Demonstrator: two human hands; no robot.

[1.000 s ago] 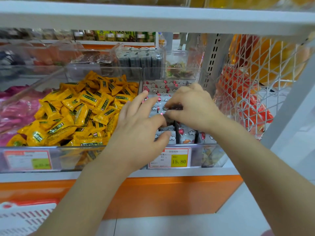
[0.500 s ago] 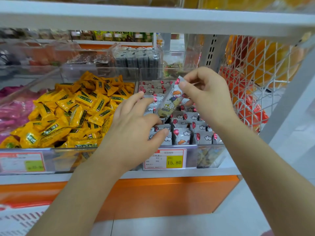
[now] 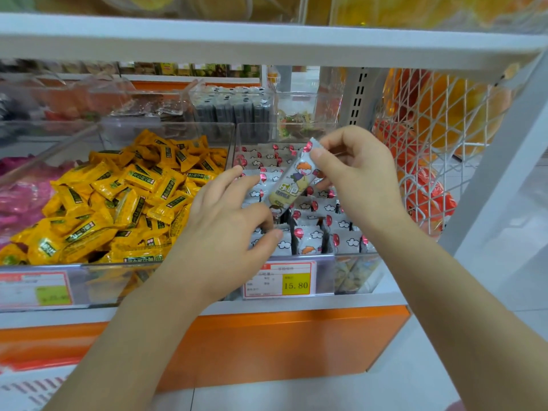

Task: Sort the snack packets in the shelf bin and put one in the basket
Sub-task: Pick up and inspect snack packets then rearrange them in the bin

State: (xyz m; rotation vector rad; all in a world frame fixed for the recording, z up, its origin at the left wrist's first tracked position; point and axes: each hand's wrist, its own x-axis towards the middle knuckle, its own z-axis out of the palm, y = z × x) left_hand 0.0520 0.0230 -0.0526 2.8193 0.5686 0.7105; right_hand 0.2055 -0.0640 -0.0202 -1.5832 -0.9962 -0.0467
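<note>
Here, one snack packet (image 3: pixel 292 180) is held up, tilted, over the right-hand shelf bin (image 3: pixel 341 256). Its upper end is pinched between the thumb and curled fingers of the right hand (image 3: pixel 358 179), and its lower end hangs just above the rows below. A cartoon figure and a red balloon are printed on its pale wrapper.

The left hand (image 3: pixel 225 229) is laid on the stacked packets (image 3: pixel 311 241) in the same clear bin. Its fingers are loosely spread and its thumb touches the near row. Nothing is gripped by it. The packets are stood on edge in rows, grey-white with clouds and red balloons. A full count cannot be given, since both hands cover part of them.

Two clear bins are seen side by side at the front of the shelf. The left one is heaped with yellow packets (image 3: pixel 133 197), too many to count. Two price tags are fixed to the front: one (image 3: pixel 280 279) reading 15.80 under the right bin, and a blurred one (image 3: pixel 35 289) under the left. A corner of one white slatted basket (image 3: pixel 26 390) is seen at the near left, well apart from the held packet. One white wire mesh (image 3: pixel 430 143) with orange packs behind it stands at the right.
</note>
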